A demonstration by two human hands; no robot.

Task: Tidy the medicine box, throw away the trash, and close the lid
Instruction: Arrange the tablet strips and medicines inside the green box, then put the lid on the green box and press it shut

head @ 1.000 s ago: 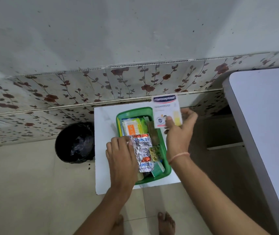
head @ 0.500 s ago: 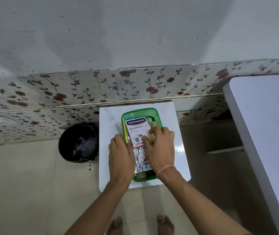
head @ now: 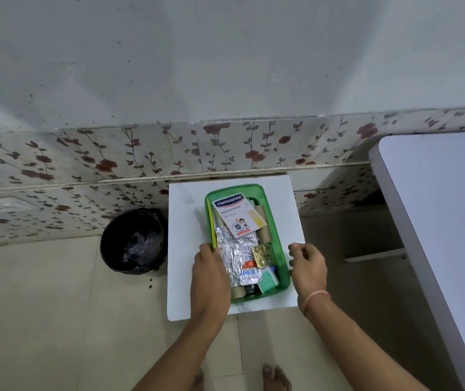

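The green plastic box [head: 277,244] sits on a white board [head: 183,249] on the floor, full and with no lid on. The left hand [head: 211,275] lies on its left rim, fingers flat and holding nothing. The right hand [head: 307,263] curls loosely beside the right wall, empty. A flat plaster packet [head: 234,214] rests on crinkly foil strips [head: 234,255]. I think packing is done; next a lid must be found, but I see none. The black bin [head: 133,241] stands near.

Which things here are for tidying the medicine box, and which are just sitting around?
For the job: green medicine box, plaster packet, foil pill strips, gold pill strip, black bin, left hand, right hand.

Just around: small white table, big white table, flowery wall tiles.
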